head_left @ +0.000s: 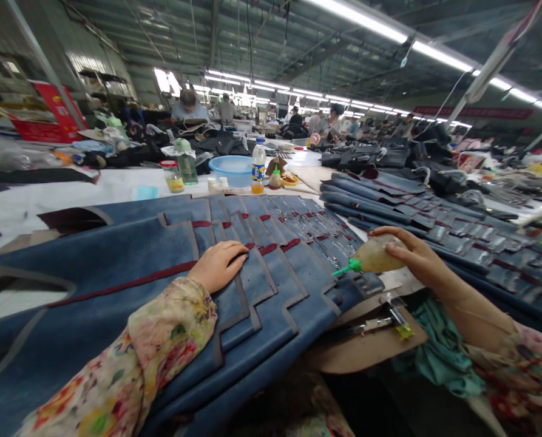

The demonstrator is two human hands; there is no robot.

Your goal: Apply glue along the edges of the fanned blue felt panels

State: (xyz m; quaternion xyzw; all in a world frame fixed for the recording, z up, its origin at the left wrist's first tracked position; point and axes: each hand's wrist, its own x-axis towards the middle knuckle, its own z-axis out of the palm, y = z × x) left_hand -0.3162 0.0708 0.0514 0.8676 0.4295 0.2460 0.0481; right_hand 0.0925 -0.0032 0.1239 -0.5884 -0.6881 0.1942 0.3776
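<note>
Your right hand has its grip closed around a soft, translucent yellowish squeeze bottle with a green nozzle, tip pointing left over the overlapping blue, leather-like panels with grey borders on the white bench. Your left hand rests on those panels, its grip loose, with nothing visibly held. For an even line, squeeze gently, keep the tip low, and steady the layers so they don't slide.
</note>
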